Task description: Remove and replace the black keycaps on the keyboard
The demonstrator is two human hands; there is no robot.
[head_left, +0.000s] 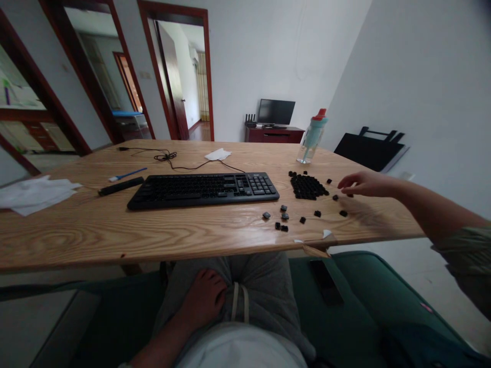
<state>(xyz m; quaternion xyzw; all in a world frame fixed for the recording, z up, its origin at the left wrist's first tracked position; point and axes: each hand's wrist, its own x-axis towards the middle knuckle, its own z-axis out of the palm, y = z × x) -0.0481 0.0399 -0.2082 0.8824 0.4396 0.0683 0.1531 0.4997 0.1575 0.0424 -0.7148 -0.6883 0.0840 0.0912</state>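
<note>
My right hand (355, 183) reaches in over the right side of the wooden table, its fingers stretched loosely and apart. One black keycap (350, 194) lies just beneath it, and another loose keycap (335, 197) is near the fingertips. To the left of this hand is a dense cluster of black keycaps (308, 187). A black keyboard (203, 189) lies mid-table, with some keys seemingly off it. My left hand (207, 296) rests on my thigh, fingers lying loosely over the grey trousers, with nothing visible in it.
Several scattered keycaps (284, 216) lie near the front edge, by a peeling edge strip (316, 251). A water bottle (311, 138) stands behind. Leftward are a blue brush (128, 174), a black bar (120, 186) and white tissues (38, 194). A phone (326, 282) lies on the green seat.
</note>
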